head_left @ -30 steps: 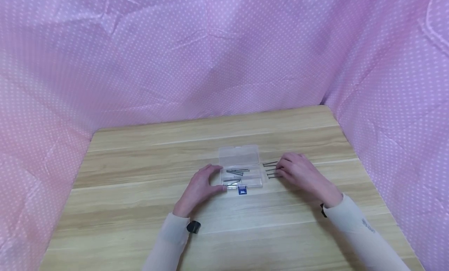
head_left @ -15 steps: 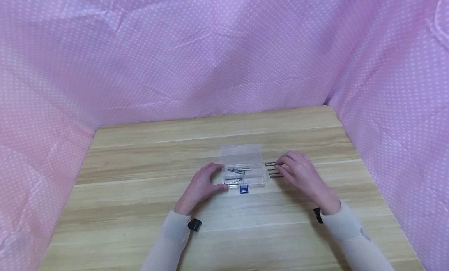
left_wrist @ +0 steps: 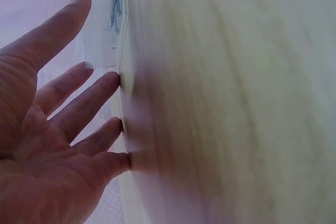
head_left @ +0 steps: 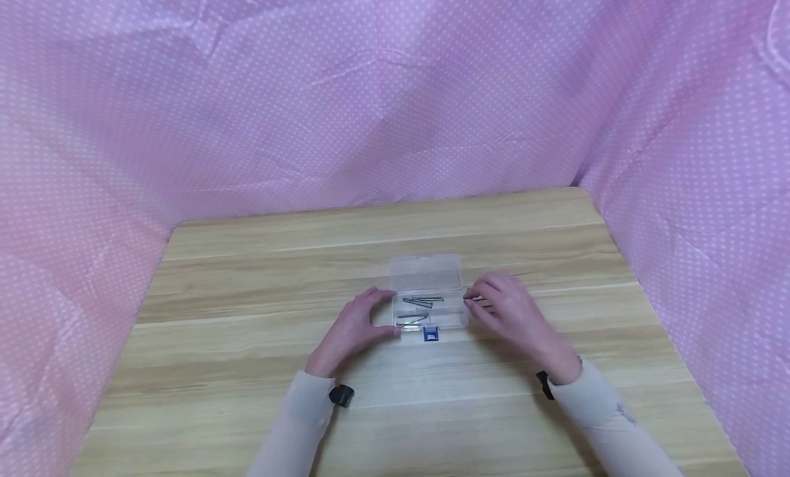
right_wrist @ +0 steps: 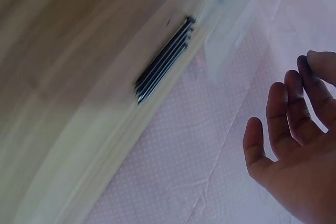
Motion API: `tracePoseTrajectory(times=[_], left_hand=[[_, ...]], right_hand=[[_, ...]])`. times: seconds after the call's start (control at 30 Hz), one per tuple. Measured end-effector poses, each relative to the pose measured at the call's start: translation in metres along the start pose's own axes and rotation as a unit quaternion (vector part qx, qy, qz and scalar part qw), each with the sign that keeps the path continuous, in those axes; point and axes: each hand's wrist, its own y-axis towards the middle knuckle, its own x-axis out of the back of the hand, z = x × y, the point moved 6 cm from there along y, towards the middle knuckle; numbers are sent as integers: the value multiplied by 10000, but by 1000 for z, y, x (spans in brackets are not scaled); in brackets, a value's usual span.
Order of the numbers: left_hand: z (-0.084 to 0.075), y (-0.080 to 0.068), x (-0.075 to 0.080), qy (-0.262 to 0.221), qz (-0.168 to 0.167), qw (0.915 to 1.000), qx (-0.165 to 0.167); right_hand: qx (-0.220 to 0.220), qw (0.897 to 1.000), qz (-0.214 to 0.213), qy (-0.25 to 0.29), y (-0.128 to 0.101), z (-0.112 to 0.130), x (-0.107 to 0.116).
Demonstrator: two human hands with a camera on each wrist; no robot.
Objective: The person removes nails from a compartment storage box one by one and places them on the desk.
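A clear plastic box (head_left: 447,317) with a blue latch (head_left: 431,334) sits with its lid (head_left: 426,273) folded back. Several long metal screws (head_left: 418,302) lie loosely inside it. My left hand (head_left: 352,329) holds the box's left end, thumb at the front corner and fingers at the back corner. My right hand (head_left: 515,319) is just off the box's right end, thumb and index fingertips close together. In the right wrist view this hand (right_wrist: 299,135) has loosely curved fingers, and nothing shows between them. A row of screws (right_wrist: 164,61) lies side by side on the table, mostly covered in the head view.
The wood-grain table (head_left: 259,367) has its back edge against a pink dotted cloth (head_left: 296,107), which also hangs along both sides. Black bands (head_left: 341,395) show at both sleeve cuffs.
My right hand has lifted from the row of screws and moved left to the box's right side. The left hand keeps its place on the box. The head view has shifted slightly.
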Motion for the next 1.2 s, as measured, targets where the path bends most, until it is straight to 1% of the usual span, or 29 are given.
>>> tracePoseTrajectory(times=[0.27,0.37,0.6,0.9,1.03,1.2], left_hand=[[1,1,1,-94,66,9999,-82],[1,1,1,-85,75,9999,-110],[1,1,1,-82,72,9999,-20],[2,0,2,-130,54,9999,-26],[1,-1,2,-120,7,9999,-104],[1,-1,4,-125,-34,9997,-188]], right_hand=[[204,9997,149,22,8,17,-13],[184,9995,255,-2,12,22,-17],[133,9981,593,98,20,34,-25],[311,9958,834,211,29,44,-41],[434,9949,875,253,33,48,-48],[516,9927,1071,198,36,51,-58]])
